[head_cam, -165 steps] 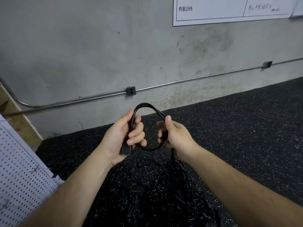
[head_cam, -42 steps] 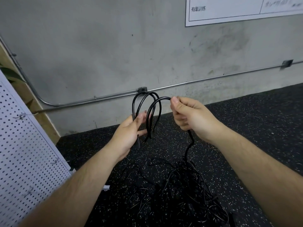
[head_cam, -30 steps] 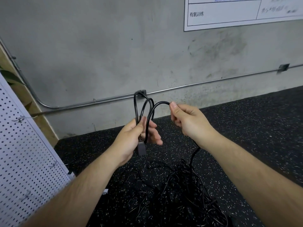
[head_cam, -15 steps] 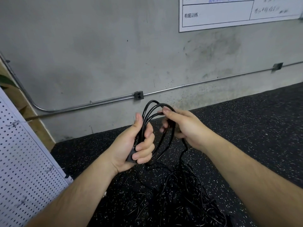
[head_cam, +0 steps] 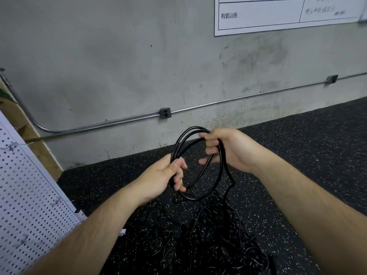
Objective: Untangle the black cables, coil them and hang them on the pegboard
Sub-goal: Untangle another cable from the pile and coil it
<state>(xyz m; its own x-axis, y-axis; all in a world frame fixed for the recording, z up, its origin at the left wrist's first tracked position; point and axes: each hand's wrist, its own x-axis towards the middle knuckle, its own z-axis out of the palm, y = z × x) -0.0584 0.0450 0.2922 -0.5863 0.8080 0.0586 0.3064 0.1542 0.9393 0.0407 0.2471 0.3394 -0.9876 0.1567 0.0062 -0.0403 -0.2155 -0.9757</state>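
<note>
Both hands grip one black cable coil [head_cam: 200, 165]: left hand [head_cam: 164, 176] fisted around its nine o'clock side, right hand [head_cam: 226, 149] curled over the two o'clock arc. Below lies the tangled cable pile [head_cam: 218, 235]; the pegboard [head_cam: 25, 205] stands at eight o'clock.

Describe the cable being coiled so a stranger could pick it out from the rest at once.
Start at the grey concrete wall and drop to the black speckled rubber floor before it. Above the tangled heap of thin black cables, the left hand and right hand grip the thick black looped cable. Unlike the heap, it is raised and forms neat round turns.
</note>
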